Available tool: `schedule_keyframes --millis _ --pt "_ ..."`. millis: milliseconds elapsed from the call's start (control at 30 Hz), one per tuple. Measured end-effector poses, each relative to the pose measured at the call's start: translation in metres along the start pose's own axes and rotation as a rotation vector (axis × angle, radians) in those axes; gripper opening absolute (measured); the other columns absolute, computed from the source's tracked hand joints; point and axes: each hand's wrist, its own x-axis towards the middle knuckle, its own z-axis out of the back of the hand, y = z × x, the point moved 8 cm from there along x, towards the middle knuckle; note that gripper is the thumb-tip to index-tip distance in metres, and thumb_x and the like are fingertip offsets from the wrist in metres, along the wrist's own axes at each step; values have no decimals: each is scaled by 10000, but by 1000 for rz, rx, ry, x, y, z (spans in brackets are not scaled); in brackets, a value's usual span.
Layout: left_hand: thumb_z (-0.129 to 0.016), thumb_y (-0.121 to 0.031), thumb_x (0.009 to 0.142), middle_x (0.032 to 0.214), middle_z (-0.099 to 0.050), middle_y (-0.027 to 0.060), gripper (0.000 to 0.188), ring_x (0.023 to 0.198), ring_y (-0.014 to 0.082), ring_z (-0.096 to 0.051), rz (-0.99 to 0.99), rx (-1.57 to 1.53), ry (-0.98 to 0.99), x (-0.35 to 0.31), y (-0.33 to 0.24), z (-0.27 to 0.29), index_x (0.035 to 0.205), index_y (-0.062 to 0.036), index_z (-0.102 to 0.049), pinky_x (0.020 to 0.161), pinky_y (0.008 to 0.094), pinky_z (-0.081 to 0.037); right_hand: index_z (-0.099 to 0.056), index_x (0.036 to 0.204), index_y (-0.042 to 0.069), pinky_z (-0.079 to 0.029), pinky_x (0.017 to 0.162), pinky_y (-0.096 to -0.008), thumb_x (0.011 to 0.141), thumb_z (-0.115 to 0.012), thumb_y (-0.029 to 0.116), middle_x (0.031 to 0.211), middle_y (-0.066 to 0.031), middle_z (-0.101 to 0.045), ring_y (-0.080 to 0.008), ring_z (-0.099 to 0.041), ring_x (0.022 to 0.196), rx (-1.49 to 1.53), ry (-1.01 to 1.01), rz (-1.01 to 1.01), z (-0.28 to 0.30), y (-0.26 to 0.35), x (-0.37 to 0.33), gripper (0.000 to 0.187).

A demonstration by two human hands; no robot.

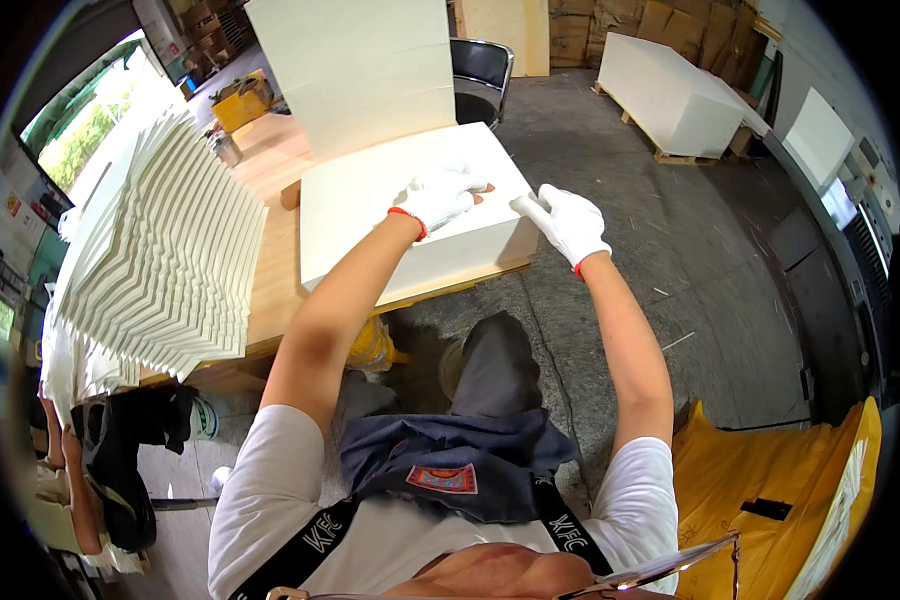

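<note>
Handling of a white, block-shaped stack of sheet material at the front edge of a pale-brown wooden table. The left hand, in a white knitted glove with a red cuff, lies on the stack's top face, fingers apart and grasping nothing visible; its fingertips appear bare. The right hand, similarly gloved, is at the stack's right-hand edge, thumb extended toward it; whether thumb and fingers pinch a sheet cannot be told.

Likely faults: because the stack lies close to the table edge, an uneven push from the left palm could skew the upper layers or send them over the front. Smooth glove fabric may slip or gather several layers at once. Exposed fingertips could be cut by a sharp edge. Behind, a tall white rectangular block might be jolted by a backward shove; at left, the white fanned pile of bent sheets might slump if bumped.
</note>
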Motion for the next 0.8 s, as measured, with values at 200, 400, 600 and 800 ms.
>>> schedule_keyframes --millis 200,400,600,800 --pt "-636 -232 934 1147 -654 127 253 1085 306 -630 53 -104 18 11 3 -20 1173 -198 -713 939 398 -496 -604 893 85 -507 725 -435 977 -479 594 869 -156 -683 -356 -670 792 75 -34 81 10 12 23 531" --pt "-586 -105 921 1249 -657 126 329 1171 246 -623 -81 -496 16 10 2 -26 1242 -93 -659 1006 353 -475 -568 879 61 -460 720 -397 975 -495 581 772 -112 -624 -240 -604 713 896 -52 -336 -25 -1 17 533" --pt "-699 -172 885 1277 -666 125 425 1192 244 -623 -73 -583 31 8 -4 -27 1299 -110 -625 1041 354 -469 -545 877 49 -443 722 -408 1006 -447 555 739 -145 -601 -329 -597 731 833 -248 -288 -32 -12 14 531" --pt "-762 -235 858 1283 -663 149 490 1228 270 -614 -28 -654 39 9 5 -29 1317 -139 -620 1050 354 -466 -542 870 54 -443 707 -416 1014 -437 546 732 -146 -593 -330 -601 723 833 -274 -261 -28 -9 13 523"
